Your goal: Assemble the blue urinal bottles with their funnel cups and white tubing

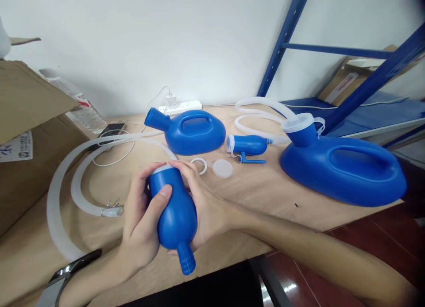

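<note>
Both hands grip a blue plastic urinal funnel (177,214) with a ribbed spout pointing down toward me. My left hand (144,218) wraps its left side, thumb lying across the front. On the other side my right hand (202,201) holds it, with fingertips at the white rim on top. Behind the hands lie a white ring and cap (222,168) joined by a strap. A clear hose (61,187) loops over the table at left, a metal clamp (111,206) near its end. Further back sits a blue urinal bottle (195,132) without a lid.
A second funnel (250,144) with a handle lies at centre right, near a capped blue bottle (345,170) with a coiled hose (259,101). Cardboard box (29,165), water bottle (86,112) and phone (111,130) are at left. A power strip (186,106) lies by the wall; blue shelving (358,121) stands right.
</note>
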The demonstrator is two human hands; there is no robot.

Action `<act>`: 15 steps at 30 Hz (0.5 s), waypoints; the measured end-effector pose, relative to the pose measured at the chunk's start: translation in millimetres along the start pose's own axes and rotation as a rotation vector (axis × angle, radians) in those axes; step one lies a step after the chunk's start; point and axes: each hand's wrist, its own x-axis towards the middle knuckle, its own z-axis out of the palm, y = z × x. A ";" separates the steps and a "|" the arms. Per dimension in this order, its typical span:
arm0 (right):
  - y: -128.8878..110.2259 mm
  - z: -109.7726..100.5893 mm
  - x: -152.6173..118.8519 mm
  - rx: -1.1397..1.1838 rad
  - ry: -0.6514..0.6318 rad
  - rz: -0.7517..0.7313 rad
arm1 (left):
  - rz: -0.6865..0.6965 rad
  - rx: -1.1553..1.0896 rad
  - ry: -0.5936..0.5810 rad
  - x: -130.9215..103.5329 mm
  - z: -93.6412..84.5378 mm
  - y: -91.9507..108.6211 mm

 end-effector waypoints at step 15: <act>11.5 -8.2 -3.4 0.064 -0.109 0.072 | 0.022 0.025 -0.068 15.2 0.5 -3.0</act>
